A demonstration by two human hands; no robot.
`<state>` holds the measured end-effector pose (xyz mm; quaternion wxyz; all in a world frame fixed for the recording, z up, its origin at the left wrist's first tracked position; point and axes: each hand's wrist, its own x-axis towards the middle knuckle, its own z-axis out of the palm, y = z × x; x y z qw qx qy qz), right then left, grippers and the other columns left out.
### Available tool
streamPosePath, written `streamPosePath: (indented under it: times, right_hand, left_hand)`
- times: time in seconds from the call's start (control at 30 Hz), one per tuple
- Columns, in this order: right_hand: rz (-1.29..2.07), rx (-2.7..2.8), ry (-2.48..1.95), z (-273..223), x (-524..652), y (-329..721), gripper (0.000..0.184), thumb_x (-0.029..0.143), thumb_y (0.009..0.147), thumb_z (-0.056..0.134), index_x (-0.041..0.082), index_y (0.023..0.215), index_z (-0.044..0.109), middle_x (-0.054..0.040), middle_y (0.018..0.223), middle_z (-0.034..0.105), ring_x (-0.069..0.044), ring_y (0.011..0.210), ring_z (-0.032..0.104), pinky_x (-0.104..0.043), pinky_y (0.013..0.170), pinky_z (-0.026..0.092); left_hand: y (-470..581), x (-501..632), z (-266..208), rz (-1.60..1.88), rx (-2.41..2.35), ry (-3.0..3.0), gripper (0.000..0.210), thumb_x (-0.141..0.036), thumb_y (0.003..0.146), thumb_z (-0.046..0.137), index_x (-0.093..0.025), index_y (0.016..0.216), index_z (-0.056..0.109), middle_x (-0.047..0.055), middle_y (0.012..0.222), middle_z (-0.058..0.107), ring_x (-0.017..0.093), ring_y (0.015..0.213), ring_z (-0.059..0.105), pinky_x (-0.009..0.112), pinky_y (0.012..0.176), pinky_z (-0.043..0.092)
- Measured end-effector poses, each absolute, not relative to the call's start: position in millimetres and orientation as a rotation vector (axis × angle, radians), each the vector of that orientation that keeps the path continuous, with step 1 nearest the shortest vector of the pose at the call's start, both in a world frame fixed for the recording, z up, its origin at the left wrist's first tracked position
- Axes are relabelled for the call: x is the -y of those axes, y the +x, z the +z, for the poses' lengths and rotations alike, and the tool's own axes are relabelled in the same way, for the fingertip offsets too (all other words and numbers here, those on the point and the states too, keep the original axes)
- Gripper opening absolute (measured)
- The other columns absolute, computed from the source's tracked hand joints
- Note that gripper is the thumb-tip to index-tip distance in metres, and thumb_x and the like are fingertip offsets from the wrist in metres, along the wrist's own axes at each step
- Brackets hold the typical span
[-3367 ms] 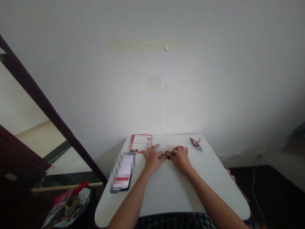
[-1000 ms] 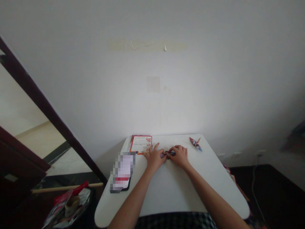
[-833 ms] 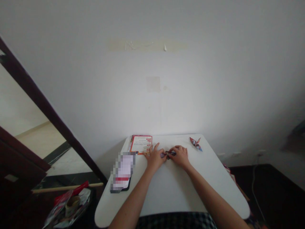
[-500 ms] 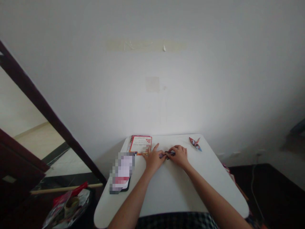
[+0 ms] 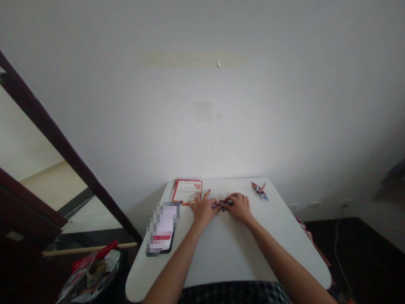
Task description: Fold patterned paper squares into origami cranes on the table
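Note:
Between my hands is a small piece of folded, printed paper (image 5: 223, 205), dark and multicoloured, just above or on the white table (image 5: 228, 253). My left hand (image 5: 205, 211) pinches its left side with thumb and index finger, the other fingers spread. From the right, my right hand (image 5: 239, 207) grips the other side, its fingers curled over it. My fingertips hide much of the paper, so its exact shape cannot be made out. A finished-looking origami crane (image 5: 260, 191) in red and blue printed paper rests near the table's back right corner.
Printed sheets (image 5: 186, 191) with a red border lie stacked at the back left. A phone (image 5: 163, 230), its screen blurred out, lies by the left edge. A lined bin (image 5: 95, 274) holding rubbish stands on the floor at left. The wall (image 5: 221, 147) borders the table's back.
Both hands stay in nearly the same place, with slight finger movement on the folded paper. The view has shifted very slightly.

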<state>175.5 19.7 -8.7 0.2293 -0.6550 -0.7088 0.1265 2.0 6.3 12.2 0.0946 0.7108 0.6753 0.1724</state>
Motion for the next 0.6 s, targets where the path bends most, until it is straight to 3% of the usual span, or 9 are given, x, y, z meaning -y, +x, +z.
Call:
streamPosePath:
  times: [0.6]
  right_hand:
    - [0.354,1.945,-1.844,-4.1,-17.2,172.4,0.025,0.035,0.08,0.07,0.041,0.104,0.07,-0.0002,0.124,0.053,-0.025,0.123,0.041,-0.043,0.108,0.021]
  left_hand:
    - [-1.6,-4.6,12.0,0.494,-2.014,2.094,0.019,-0.048,0.08,0.065,-0.044,0.096,0.074,-0.011,0.155,0.036,0.04,0.144,0.021,0.078,0.105,0.014]
